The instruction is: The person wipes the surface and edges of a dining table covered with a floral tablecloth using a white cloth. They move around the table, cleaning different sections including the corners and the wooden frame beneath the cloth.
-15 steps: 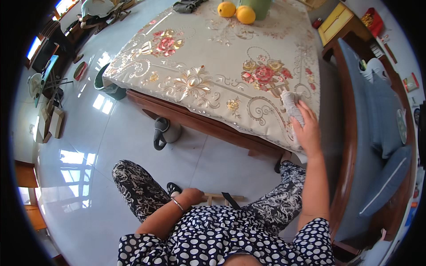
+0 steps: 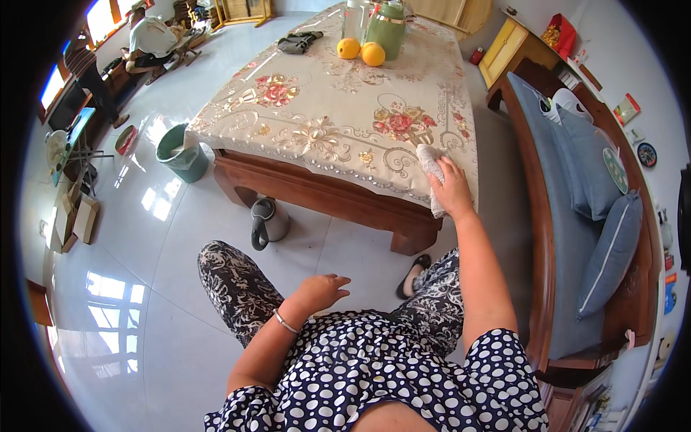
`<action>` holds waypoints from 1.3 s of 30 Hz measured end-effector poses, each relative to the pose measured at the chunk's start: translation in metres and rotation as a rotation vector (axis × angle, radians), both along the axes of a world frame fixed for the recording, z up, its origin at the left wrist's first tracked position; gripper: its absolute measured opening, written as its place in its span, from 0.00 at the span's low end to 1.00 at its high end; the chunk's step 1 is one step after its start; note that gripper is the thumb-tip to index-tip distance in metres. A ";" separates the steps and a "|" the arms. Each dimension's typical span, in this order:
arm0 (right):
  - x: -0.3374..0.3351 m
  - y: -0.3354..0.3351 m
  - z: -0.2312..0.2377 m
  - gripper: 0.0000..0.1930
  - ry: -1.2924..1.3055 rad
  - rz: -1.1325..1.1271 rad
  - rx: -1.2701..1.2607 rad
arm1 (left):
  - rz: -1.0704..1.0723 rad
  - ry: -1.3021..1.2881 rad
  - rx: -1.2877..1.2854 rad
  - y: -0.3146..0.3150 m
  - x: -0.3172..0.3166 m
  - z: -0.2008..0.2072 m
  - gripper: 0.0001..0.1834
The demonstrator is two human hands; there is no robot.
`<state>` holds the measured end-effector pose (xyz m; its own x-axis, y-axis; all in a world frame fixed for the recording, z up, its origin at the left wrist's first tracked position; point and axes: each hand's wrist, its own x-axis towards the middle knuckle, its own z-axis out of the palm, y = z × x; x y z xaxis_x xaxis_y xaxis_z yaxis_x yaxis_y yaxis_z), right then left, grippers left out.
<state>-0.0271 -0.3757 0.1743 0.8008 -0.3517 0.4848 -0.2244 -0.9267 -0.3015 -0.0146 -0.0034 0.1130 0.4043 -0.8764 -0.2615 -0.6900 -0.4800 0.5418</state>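
has uncurled the left hand (image 2: pixel 321 291), empty in mid-air. still clamps the right hand (image 2: pixel 453 187) on a pale cloth (image 2: pixel 430 161) along the tabletop (image 2: pixel 324 93), leaving contact there one-handed.

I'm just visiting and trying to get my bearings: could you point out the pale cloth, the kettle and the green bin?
Pale cloth (image 2: pixel 429 160): head view, on its bunched upper end.
Kettle (image 2: pixel 276 222): head view, on its body's side.
Green bin (image 2: pixel 188 167): head view, on its outer wall.
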 end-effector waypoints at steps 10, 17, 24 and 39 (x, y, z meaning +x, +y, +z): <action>0.003 -0.008 -0.008 0.28 -0.015 0.042 -0.030 | -0.112 -0.031 0.056 -0.004 -0.020 0.014 0.19; -0.025 -0.004 0.028 0.38 0.194 0.140 0.070 | -0.169 -0.115 0.053 0.008 0.007 0.031 0.19; -0.027 0.030 0.018 0.31 0.002 0.198 0.012 | -0.254 -0.224 0.094 0.018 0.074 0.040 0.20; 0.125 0.162 0.043 0.30 0.082 0.462 -0.037 | -0.316 -0.256 0.406 0.035 0.157 -0.019 0.18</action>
